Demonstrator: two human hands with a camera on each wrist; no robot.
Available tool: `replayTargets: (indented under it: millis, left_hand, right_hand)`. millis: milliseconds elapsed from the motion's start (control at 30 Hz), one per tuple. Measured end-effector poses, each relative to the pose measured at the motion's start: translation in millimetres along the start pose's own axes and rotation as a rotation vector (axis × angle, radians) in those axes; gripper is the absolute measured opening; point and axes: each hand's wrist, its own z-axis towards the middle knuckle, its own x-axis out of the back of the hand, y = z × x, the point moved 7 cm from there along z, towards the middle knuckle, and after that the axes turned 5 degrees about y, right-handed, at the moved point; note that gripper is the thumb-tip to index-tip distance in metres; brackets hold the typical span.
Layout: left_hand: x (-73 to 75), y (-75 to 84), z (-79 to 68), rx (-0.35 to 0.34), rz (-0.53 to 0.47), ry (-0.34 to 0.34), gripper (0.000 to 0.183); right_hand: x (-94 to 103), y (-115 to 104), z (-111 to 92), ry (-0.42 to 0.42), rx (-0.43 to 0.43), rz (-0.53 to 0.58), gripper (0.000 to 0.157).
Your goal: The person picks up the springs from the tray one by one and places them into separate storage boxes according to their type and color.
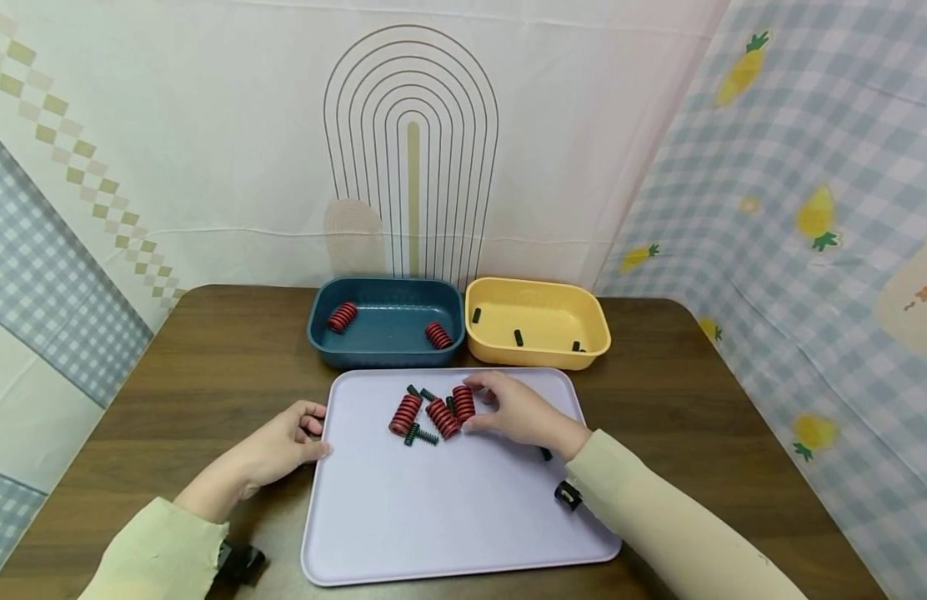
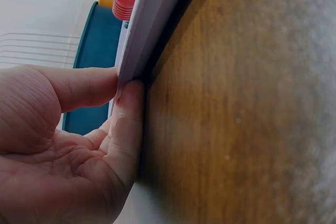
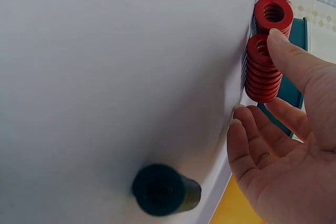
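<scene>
A light lilac tray (image 1: 433, 517) lies on the wooden table. My left hand (image 1: 279, 442) pinches its left rim, thumb on top and a finger beneath, as the left wrist view shows. Near the tray's far side, my right hand (image 1: 519, 408) holds the rightmost red coil spring (image 1: 463, 403) between thumb and index finger, one at each end. Two more red springs (image 1: 405, 414) lie to its left. Several small dark green springs (image 1: 428, 436) are scattered around them. Another dark green spring (image 3: 163, 190) sits apart, near my right wrist.
Behind the tray stands a blue bin (image 1: 388, 360) with two red springs (image 1: 342, 317) inside. Right beside it, a yellow bin (image 1: 534, 357) contains several small green springs (image 1: 518, 337). A patterned cloth (image 1: 246, 150) hangs behind the table.
</scene>
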Motion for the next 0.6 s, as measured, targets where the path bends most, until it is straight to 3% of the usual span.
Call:
replayTargets:
  millis: [600]
  left_hand:
    - [-0.2,0.6,0.1,-0.007,0.007,0.003,0.054]
  right_hand:
    - [-0.4,-1.7,0.3,-0.004,-0.017,-0.022,0.052]
